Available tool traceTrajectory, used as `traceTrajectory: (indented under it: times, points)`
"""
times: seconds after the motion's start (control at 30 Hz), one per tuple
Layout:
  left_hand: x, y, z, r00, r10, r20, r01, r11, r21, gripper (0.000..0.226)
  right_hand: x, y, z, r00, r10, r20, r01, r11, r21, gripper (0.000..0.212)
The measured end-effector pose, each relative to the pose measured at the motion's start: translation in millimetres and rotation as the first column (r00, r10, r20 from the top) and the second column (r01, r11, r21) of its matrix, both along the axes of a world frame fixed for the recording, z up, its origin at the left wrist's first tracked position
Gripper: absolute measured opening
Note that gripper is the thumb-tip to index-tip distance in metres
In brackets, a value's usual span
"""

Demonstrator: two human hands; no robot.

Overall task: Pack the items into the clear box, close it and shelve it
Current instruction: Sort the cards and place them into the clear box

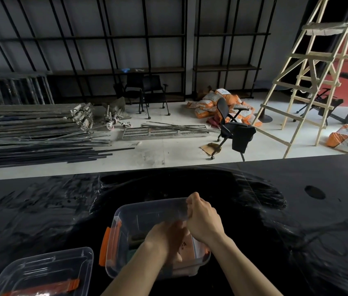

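Clear box (145, 227) sits open on the black table (297, 210), orange latch (104, 246) on its left end. Left hand (164, 238) is down inside the box among the items (187, 246); its grip cannot be told. Right hand (203, 218) is clenched on the box's far right rim. Lid (43, 272) lies just left of the box.

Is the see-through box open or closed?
Open. The clear plastic box has no lid on; the left hand reaches inside, and the clear lid with orange handle lies beside it.
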State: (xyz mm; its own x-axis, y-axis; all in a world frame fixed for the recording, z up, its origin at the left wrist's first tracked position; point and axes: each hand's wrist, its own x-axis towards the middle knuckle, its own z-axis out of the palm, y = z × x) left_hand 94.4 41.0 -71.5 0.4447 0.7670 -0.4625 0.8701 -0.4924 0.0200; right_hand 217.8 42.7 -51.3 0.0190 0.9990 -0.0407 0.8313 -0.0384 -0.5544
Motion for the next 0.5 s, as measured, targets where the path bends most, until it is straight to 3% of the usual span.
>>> traceTrajectory:
  times: [0.1,0.2,0.3,0.43,0.5]
  points:
    - [7,4,-15,0.999,-0.038,-0.025,0.039,0.998,0.054,0.071,4,2,2,1.000,-0.004,0.003,0.004,1.000,0.002,0.033]
    - [-1,8,-2,1.000,-0.015,-0.012,0.015,1.000,0.009,0.067,-2,9,0,1.000,-0.018,-0.001,0.018,1.000,0.023,0.030]
    - [-32,-4,23,0.989,0.136,0.066,-0.137,0.990,0.015,0.068,-32,8,15,0.997,0.083,0.007,-0.083,0.995,0.060,0.025]
    - [-44,-9,27,0.977,0.166,0.134,-0.164,0.986,-0.026,0.060,-38,10,12,0.996,0.074,0.046,-0.077,0.994,0.073,0.025]
    - [-49,-13,28,0.961,0.183,0.206,-0.192,0.981,0.024,0.048,-32,11,6,0.998,0.049,0.040,-0.052,0.996,0.073,0.024]
